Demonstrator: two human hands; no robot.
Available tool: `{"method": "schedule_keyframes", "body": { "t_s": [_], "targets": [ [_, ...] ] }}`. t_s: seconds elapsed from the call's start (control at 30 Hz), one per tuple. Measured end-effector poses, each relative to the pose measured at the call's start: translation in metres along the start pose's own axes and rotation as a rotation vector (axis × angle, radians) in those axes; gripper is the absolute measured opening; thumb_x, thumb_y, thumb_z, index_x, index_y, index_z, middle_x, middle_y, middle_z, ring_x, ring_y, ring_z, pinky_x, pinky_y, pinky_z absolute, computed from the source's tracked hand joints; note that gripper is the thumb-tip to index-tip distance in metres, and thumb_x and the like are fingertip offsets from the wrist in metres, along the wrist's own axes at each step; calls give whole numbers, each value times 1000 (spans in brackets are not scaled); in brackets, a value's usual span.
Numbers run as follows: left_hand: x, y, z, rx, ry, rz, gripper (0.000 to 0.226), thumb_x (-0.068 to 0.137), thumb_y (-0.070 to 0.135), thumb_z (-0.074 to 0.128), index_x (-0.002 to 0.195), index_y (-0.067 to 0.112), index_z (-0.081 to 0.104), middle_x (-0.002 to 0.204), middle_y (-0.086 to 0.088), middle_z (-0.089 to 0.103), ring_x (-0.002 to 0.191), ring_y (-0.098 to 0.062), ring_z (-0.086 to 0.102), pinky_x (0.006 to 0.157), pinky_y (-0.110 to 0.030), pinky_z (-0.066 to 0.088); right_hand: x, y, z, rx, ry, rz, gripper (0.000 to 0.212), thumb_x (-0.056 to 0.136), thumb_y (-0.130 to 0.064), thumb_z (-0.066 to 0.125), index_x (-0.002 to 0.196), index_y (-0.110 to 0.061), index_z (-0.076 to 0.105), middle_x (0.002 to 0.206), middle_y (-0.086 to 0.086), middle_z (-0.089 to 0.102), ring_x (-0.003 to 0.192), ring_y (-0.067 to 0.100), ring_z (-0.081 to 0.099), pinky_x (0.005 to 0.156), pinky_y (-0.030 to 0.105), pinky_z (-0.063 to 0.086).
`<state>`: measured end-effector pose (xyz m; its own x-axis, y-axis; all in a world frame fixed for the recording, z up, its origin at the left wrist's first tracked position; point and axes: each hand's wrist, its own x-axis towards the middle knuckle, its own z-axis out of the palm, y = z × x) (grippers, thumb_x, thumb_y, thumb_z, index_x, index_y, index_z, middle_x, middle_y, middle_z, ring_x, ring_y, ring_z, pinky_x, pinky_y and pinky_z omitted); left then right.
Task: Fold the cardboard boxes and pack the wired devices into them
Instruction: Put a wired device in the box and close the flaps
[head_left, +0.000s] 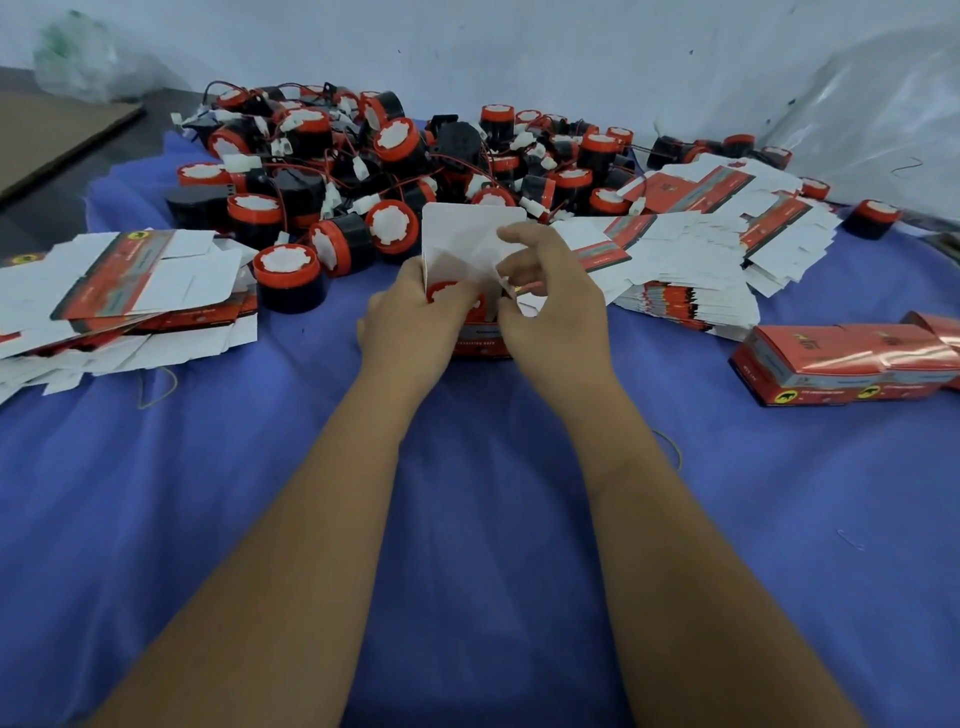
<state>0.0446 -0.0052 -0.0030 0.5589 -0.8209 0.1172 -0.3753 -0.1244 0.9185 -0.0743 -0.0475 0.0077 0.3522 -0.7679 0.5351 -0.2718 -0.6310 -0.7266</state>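
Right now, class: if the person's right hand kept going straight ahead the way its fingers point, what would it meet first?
The right hand points forward and slightly left, so it would first meet the upright white flap of the open box, then probably the pile of devices behind; depth is unclear.

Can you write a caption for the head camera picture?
Both hands hold an open box with a device inside.

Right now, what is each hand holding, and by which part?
Both hold the open box. The left hand grips its left wall, above the device inside; the right hand pinches a flap at its right side.
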Motion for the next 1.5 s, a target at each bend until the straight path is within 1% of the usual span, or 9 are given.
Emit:
{"method": "schedule_keyframes", "body": {
  "t_s": [0.13,0.3,0.43,0.6,0.7,0.8,1.0,1.17,1.5],
  "targets": [
    [3,2,-5,-187,-62,-80,87,74,75,24,135,22,56,134,-9,60,129,-33,50,112,-52,36,-3,2,-2,178,-72,195,28,90,-22,60,117,-29,61,92,-9,69,98,3,61,84,14,46],
    [4,-2,-9,-406,-98,-113,37,99,28,38,118,19,67,109,-2,74,104,-19,67,87,-35,54,-4,4,-2,65,-101,208,24,96,-29,55,119,-28,62,105,-8,69,107,10,59,94,35,49],
    [7,-8,-6,-245,-107,34,29,97,10,47,117,29,57,111,7,66,98,-4,62,79,-21,51,-5,7,0,169,-23,220,22,96,-12,55,116,-23,56,97,-7,72,100,5,62,89,26,50],
    [7,-12,-6,-259,5,148,32,92,1,56,97,32,61,101,12,68,93,-2,64,80,-20,51,-2,5,-2,235,96,179,67,84,1,65,129,-37,35,115,-11,56,102,5,57,82,13,45],
    [7,-13,-7,-295,38,187,32,90,-4,60,87,27,66,101,13,68,89,3,65,73,-14,51,-2,9,-3,163,-27,110,52,87,4,57,124,-33,58,115,-22,56,108,-4,52,96,17,44],
    [8,-12,-11,-357,-25,130,38,90,-8,55,83,26,70,103,17,68,82,9,66,63,-11,51,-3,9,-2,183,-90,194,45,86,14,43,110,-11,73,118,-2,66,112,6,56,93,17,48],
    [10,-8,-26,-679,-63,-83,29,87,1,47,95,5,75,106,-2,75,97,-16,69,80,-23,57,-3,9,-12,453,-124,333,39,87,8,43,104,-7,75,121,0,68,110,1,58,88,5,44],
    [6,-14,-19,-142,-38,235,22,95,3,59,104,18,73,117,7,65,112,-10,59,94,-26,50,-5,16,-10,230,-210,236,33,90,-8,61,121,-19,69,132,-11,60,124,-1,49,99,10,39],
    [7,-19,-25,-59,-159,316,50,87,-3,68,116,37,61,121,15,57,116,1,53,91,-6,43,-4,26,-4,-22,-146,103,37,89,-20,70,126,-22,66,132,-11,61,119,-3,49,94,-2,30]
  ]
}}
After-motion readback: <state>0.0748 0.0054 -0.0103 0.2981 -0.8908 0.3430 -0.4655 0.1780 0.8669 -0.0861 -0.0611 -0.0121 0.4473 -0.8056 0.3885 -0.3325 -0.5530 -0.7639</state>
